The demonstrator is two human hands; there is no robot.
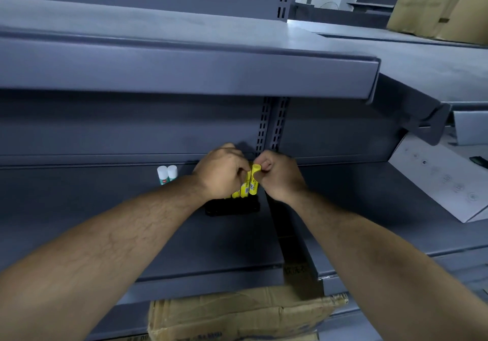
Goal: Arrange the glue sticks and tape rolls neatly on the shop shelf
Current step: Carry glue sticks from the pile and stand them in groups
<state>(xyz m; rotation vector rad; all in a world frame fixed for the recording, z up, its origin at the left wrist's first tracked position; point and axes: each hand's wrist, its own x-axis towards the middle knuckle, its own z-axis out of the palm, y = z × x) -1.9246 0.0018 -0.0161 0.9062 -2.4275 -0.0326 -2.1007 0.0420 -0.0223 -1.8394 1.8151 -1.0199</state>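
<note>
My left hand [224, 171] gripped a bunch of yellow glue sticks [244, 190] upright near the shelf [105, 208] back; my right hand [280, 179] pinched one's cap. White glue sticks [167, 174] stood left.

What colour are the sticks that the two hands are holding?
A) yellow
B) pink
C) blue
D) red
A: the left hand and the right hand both have their fingers curled on the yellow cylindrical glue sticks, just above the grey metal shelf.
</note>
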